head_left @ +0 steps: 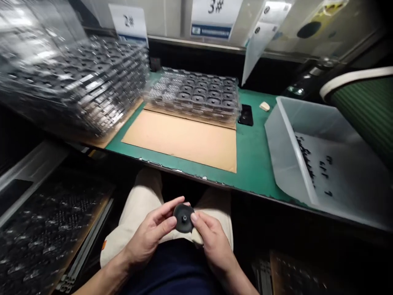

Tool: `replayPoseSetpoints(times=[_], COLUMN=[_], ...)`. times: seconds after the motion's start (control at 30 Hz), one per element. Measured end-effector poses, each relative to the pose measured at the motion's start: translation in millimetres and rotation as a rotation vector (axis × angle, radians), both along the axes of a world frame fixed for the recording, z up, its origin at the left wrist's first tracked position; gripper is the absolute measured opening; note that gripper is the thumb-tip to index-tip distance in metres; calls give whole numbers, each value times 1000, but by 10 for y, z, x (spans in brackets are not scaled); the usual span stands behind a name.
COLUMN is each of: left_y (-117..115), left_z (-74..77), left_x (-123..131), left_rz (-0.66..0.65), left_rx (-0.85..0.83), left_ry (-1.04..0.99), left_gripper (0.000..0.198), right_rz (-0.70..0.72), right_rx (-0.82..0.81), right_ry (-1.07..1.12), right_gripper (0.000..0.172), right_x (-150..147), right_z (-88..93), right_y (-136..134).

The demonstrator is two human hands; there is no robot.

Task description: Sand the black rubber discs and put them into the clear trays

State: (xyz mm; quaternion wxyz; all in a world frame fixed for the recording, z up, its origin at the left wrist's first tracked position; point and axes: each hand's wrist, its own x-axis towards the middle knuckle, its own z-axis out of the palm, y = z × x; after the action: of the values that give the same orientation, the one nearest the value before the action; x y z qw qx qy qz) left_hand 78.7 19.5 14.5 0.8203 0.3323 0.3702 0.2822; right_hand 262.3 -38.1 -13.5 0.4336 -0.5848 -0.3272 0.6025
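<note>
Over my lap, below the table's front edge, both hands hold one small round black disc (183,218) with a raised hub in its middle. My left hand (152,234) pinches its left rim between thumb and fingers. My right hand (212,241) grips the right rim, thumb on the disc's face, and also seems to hold a pale cloth-like piece (196,237) under its fingers. Both hands are closed on the disc.
A green mat (254,155) carries a cardboard sheet (184,139), a stack of clear trays of black discs (196,96), a taller blurred stack (76,82) at left, and a translucent bin (288,164) with small black parts at right. More trays (46,229) lie low left.
</note>
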Motion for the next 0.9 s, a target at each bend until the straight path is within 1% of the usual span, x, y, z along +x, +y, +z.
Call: replayPoseSetpoints(times=[0.03, 0.1, 0.17, 0.23, 0.27, 0.33, 0.4, 0.47, 0.53, 0.6, 0.67, 0.73, 0.8, 0.83, 0.9], left_y=[8, 22, 16, -9, -25, -49, -53, -39, -16, 4, 18, 28, 34, 36, 36], left_z=[-20, -51, -69, -89, -105, -147, -186, -200, -186, -157, -127, -102, -81, -70, -51], left_x=[-53, -141, -209, -262, -282, -311, -321, -318, -309, -301, -295, -288, -281, -277, -268], left_rz=[-30, -60, -56, -21, 10, 89, 170, 216, 235, 238, 239, 237, 230, 224, 214], left_rx=[54, 125, 143, 164, 179, 187, 126, 13, -76, -111, -110, -93, -68, -55, -30], left_ry=[-19, -4, 39, 74, 88, 105, 84, 19, -46, -82, -82, -59, -32, -20, -4], left_gripper=[50, 56, 60, 60, 59, 57, 53, 50, 51, 53, 56, 59, 61, 61, 61], right_rz=[-30, -91, -116, -89, -62, -45, -107, -215, -282, -300, -272, -186, -64, -16, 33], right_rx=[-80, -187, -224, -230, -224, -179, -122, -57, 6, 74, 128, 186, 281, 349, 483], right_ry=[130, 328, 422, 426, 401, 281, 121, -47, -175, -245, -254, -291, -388, -454, -591], right_gripper=[47, 46, 45, 44, 45, 46, 42, 39, 42, 48, 49, 39, 26, 23, 23], right_x=[-58, -184, -299, -381, -405, -417, -382, -317, -252, -214, -203, -206, -205, -202, -188], right_z=[21, 53, 71, 64, 47, -7, -63, -80, -38, 61, 197, 343, 472, 525, 602], right_y=[0, 2, 6, 14, 21, 44, 78, 109, 125, 117, 89, 58, 39, 35, 31])
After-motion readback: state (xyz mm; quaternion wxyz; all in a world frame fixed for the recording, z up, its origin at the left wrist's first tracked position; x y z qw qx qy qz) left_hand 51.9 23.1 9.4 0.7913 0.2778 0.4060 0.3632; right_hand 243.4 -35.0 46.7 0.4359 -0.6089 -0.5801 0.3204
